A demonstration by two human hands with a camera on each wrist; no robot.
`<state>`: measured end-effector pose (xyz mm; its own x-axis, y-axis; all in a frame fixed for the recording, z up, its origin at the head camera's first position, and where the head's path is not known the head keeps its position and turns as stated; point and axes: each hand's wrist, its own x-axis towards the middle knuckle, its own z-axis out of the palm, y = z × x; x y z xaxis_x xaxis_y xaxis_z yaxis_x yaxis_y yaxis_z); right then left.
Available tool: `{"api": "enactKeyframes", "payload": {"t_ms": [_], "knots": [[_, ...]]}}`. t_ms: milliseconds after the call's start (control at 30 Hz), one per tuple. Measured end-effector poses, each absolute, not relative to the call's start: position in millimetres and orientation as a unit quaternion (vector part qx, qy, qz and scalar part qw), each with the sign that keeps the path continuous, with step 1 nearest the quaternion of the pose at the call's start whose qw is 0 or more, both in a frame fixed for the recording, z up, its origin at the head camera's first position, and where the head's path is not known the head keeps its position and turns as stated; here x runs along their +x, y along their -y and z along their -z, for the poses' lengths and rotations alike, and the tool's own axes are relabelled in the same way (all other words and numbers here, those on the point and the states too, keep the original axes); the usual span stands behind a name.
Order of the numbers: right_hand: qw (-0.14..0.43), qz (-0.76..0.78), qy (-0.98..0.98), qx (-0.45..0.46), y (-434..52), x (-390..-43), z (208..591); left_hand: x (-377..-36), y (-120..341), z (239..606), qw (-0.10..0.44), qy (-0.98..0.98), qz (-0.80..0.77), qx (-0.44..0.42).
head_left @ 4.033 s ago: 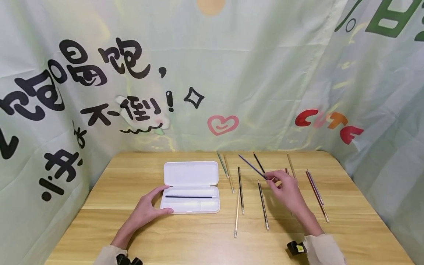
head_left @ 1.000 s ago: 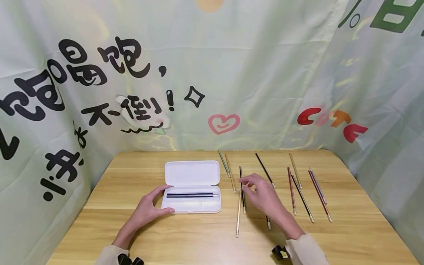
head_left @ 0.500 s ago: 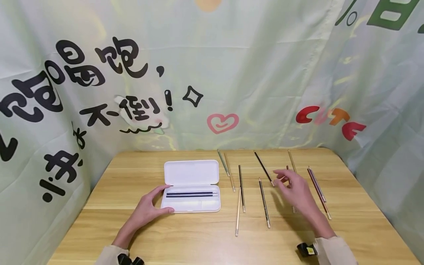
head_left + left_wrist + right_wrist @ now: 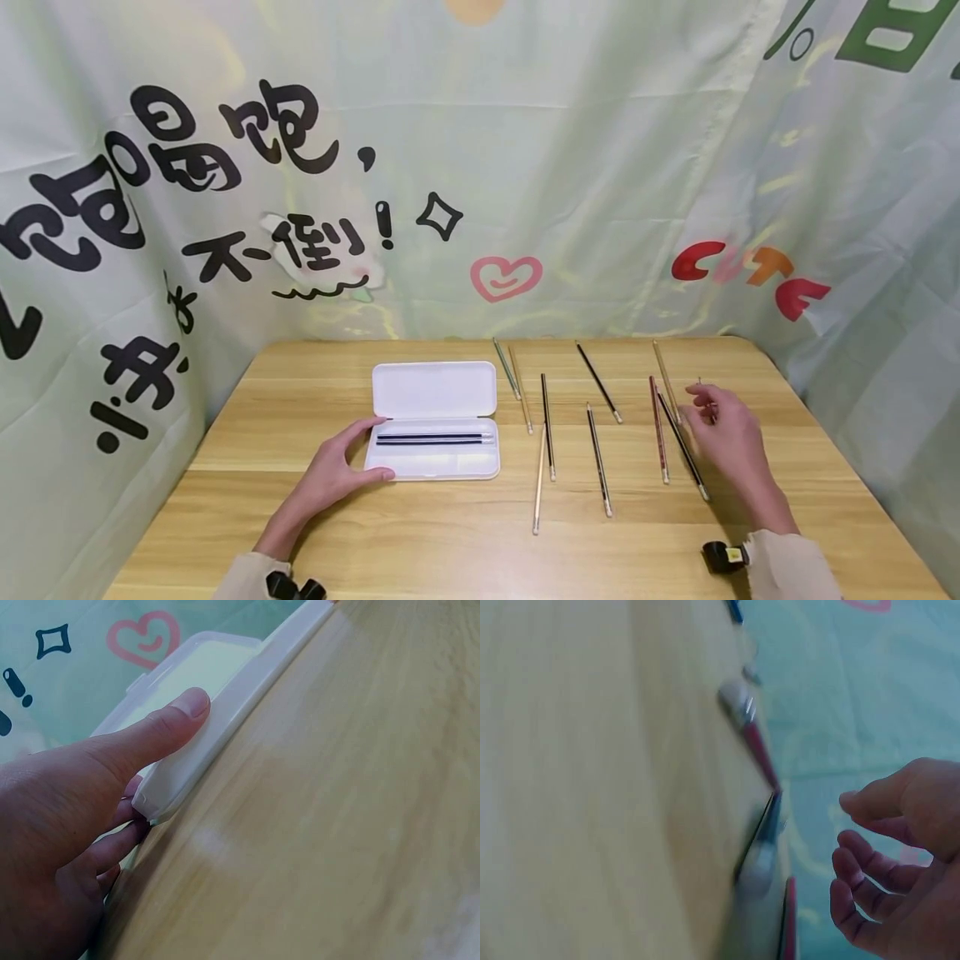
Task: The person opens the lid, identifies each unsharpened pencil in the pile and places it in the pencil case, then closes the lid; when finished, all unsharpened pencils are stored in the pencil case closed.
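Note:
A white pencil case [image 4: 435, 390] lies open on the wooden table [image 4: 450, 542] with two dark pencils [image 4: 435, 438] in its tray. My left hand [image 4: 369, 450] grips the case's left end, thumb on the front wall [image 4: 202, 735] and fingers round the corner. My right hand [image 4: 703, 407] hovers empty at the far right, fingers loosely curled, over a pair of pink pencils that it mostly hides. A red pencil [image 4: 658, 429] and a black pencil [image 4: 682, 446] lie just left of it. The right wrist view shows the empty hand [image 4: 885, 862] beside blurred pencils [image 4: 757, 746].
Several more pencils lie loose between the case and my right hand: a green one [image 4: 506, 371], tan ones [image 4: 538, 479] and black ones [image 4: 597, 458]. Printed fabric walls [image 4: 525, 167] close in the table at the back and both sides.
Four seconds ago my right hand held a dark pencil and one lay in the case; now two lie there. Over the last second the empty hand swept rightward to the far pencils.

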<state>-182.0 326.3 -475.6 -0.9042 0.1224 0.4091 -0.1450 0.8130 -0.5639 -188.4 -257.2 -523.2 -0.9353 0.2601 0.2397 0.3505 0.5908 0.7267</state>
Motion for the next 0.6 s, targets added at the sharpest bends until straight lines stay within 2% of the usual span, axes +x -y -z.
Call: {"api": "enactKeyframes", "payload": {"t_ms": [100, 300, 600], "knots": [[0.207, -0.292, 0.934, -0.005, -339, -181, 480, -188, 257, 523, 0.054, 0.890, 0.419, -0.170], [0.145, -0.282, 0.948, -0.024, -356, -177, 483, -188, 257, 523, 0.051, 0.891, 0.419, -0.169], [0.111, -0.251, 0.961, -0.040, -355, -175, 480, -188, 258, 523, 0.050, 0.890, 0.421, -0.167]]}}
